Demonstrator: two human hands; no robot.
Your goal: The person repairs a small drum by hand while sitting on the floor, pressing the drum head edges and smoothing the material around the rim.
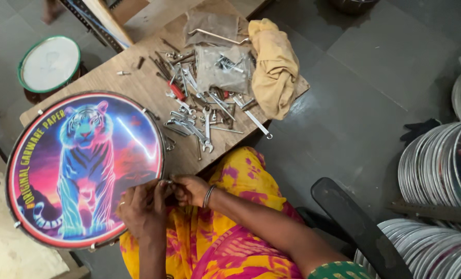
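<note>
Both hands meet at the near rim of one big drum, its round head printed with a glowing tiger, lying flat across the low wooden table and overhanging its edge. The left hand rests curled against the rim; the right hand pinches some small metal piece beside it, too tiny to name. One spanner pile lies scattered mid-table, with one red-handled tool, two grimy plastic bags and one yellow cloth. One smaller green-rimmed drum sits on the floor beyond. Stacked metal hoops crowd the right side
</note>
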